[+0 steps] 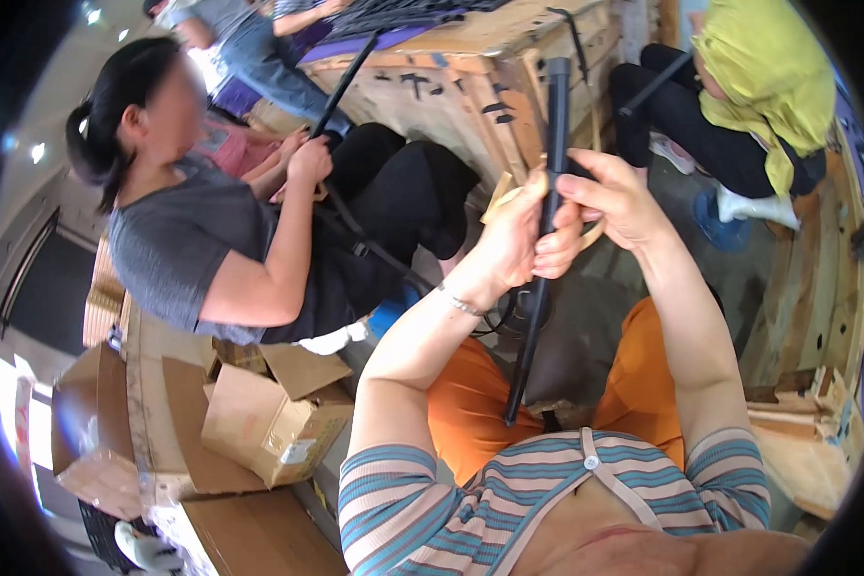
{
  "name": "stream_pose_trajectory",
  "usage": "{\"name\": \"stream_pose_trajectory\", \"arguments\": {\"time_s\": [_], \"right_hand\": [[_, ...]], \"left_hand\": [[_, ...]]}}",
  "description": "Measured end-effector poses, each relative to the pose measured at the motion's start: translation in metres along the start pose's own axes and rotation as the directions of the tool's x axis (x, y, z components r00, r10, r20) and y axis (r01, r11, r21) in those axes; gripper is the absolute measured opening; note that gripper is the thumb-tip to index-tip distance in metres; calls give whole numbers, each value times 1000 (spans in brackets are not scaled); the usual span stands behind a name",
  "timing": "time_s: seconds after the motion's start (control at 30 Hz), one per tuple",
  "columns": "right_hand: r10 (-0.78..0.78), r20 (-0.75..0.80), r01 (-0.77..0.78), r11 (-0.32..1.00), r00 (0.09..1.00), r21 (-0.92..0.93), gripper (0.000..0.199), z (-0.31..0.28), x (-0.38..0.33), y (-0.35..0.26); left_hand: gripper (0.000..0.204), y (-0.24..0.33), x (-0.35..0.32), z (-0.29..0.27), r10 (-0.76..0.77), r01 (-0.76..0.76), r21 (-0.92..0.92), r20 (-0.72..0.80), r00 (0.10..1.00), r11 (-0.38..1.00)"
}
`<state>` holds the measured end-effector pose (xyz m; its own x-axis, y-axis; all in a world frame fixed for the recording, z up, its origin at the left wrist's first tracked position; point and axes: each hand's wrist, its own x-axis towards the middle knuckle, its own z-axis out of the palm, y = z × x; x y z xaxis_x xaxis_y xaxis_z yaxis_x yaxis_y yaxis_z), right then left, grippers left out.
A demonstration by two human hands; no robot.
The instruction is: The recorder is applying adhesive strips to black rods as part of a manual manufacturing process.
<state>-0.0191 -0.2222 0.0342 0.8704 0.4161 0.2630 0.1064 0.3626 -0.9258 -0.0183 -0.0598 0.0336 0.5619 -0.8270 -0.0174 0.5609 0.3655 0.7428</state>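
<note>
A long thin black rod [550,154] stands nearly upright in front of me, its lower end reaching down between my knees in orange trousers. My left hand [516,235] grips the rod at its middle, fingers curled round it. Just to the right, my right hand [616,197] pinches the rod at about the same height. A pale tan strip [501,197] shows behind my left hand, touching the rod.
A person in a grey top [187,245] sits at left holding another black rod [341,86]. A person in yellow [763,72] crouches at upper right. A wooden crate [470,86] stands ahead. Opened cardboard boxes [269,422] lie at lower left, wooden boards [816,317] at right.
</note>
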Motion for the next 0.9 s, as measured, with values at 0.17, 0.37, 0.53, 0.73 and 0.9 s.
{"name": "stream_pose_trajectory", "arguments": {"time_s": [0.17, 0.37, 0.53, 0.73, 0.9], "right_hand": [[-30, -108, 35, 999, 994, 42, 24, 2, 2, 6], [-107, -139, 109, 994, 985, 9, 24, -2, 4, 0], [-275, -181, 289, 956, 944, 57, 24, -27, -3, -15], [-111, -290, 122, 992, 950, 20, 32, -54, -7, -8], [40, -117, -63, 977, 992, -203, 31, -37, -7, 4]], "left_hand": [[54, -1, 2, 2, 14, -14, -20, 30, 999, 1000], [56, -6, 5, -12, 10, -11, 15, 44, 999, 1000], [51, -34, -4, -41, -68, 50, 344, 42, 997, 938], [29, -24, -13, -55, 98, -1, 407, -217, 971, 913], [28, 13, -15, -42, 273, -79, 438, -401, 874, 896]]}}
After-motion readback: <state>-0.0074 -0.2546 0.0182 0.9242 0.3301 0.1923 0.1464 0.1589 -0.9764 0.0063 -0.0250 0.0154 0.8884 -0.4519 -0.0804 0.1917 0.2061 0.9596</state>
